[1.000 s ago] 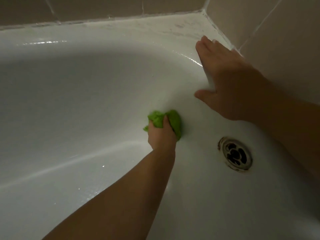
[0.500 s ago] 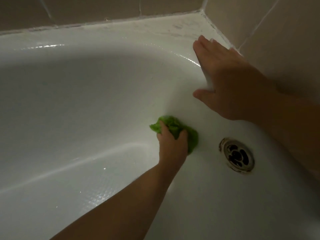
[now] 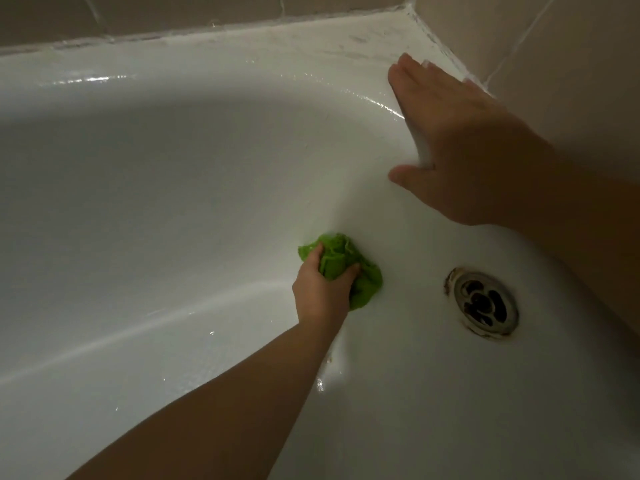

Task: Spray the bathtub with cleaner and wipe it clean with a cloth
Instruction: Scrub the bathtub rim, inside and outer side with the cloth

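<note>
Bathtub (image 3: pixel 145 188) fills nearly the whole view, white and glossy, with wet glints along its nearer floor and on the far rim. Taking the drain (image 3: pixel 482 304) as the landmark: nearest the camera, the left forearm reaches in across the tub floor, on the left of the drain. At its end the left hand (image 3: pixel 322 292) has its fingers curled round a bunched green cloth (image 3: pixel 346 266), pressing it against the tub where the floor curves up into the end wall, a little to the left of the drain and slightly beyond it. Rusty staining rings the drain's metal edge. Farther off, beyond the drain, the right hand (image 3: pixel 453 150) lies flat with straight fingers on the sloping end wall and rim, holding nothing, apparently bracing the body. Beyond that hand the rim corner meets the tiled wall (image 3: pixel 571 64), and the ledge there looks smudged with grey marks. No spray bottle is in view.

The wiping step seems under way. The main risk, as I judge it, is the bracing hand: the surface looks wet, so it could slide and tip the person forward. The cloth is wadded small, so patches may be missed, and the drain stain and ledge marks could be left behind.
</note>
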